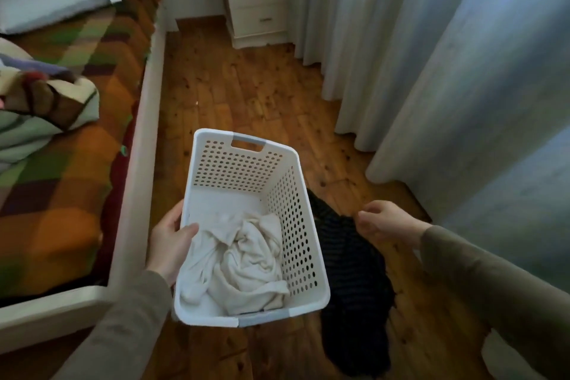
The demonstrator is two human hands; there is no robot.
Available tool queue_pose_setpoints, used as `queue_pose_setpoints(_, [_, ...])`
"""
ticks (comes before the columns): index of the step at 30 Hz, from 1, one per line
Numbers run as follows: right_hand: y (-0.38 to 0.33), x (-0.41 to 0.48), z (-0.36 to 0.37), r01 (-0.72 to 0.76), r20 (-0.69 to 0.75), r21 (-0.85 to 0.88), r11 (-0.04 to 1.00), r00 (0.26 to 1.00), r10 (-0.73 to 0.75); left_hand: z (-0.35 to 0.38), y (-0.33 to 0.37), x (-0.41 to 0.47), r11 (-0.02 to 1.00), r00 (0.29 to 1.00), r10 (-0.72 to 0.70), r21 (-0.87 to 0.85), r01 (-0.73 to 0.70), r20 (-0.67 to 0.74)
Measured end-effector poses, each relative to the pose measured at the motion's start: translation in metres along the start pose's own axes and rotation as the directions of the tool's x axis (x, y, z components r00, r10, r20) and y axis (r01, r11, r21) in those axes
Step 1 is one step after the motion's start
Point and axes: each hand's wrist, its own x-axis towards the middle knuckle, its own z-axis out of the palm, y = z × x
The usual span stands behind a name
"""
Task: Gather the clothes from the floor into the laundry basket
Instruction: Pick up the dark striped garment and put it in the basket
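A white perforated laundry basket [290, 225] with grey handles is held above the wooden floor. My left hand [169, 244] grips its left rim, thumb inside. A crumpled white garment [243, 265] lies in the basket's near end. My right hand [385, 222] is to the right of the basket, fingers pinched on the top edge of a dark striped garment [351, 284]. That garment hangs down from my hand beside the basket's right wall, and its lower part reaches toward the floor.
A bed [77, 163] with a checked orange and green blanket and a white frame runs along the left. A white chest of drawers [257, 0] stands at the back. Pale curtains [431, 71] hang along the right. Wooden floor [246, 95] lies between them.
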Motion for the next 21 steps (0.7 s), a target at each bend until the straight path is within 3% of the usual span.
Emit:
queue_pose_setpoints(12, [0.159, 0.168, 0.090, 0.024, -0.108, 0.000, 1.000, 0.994, -0.024, 0.086, -0.184, 0.078, 0.995, 0.995, 0.098, 0.026, -0.098, 0.014])
queue_pose_setpoints(17, [0.202, 0.198, 0.101, 0.069, -0.186, 0.060, 0.996, 0.981, -0.057, 0.112, -0.214, 0.083, 0.988, 0.990, 0.141, 0.058, -0.140, -0.009])
queue_pose_setpoints(21, [0.233, 0.216, 0.104, 0.090, -0.190, 0.000, 0.996, 0.978, -0.088, 0.127, -0.222, 0.078, 0.986, 0.988, 0.156, 0.064, -0.155, -0.013])
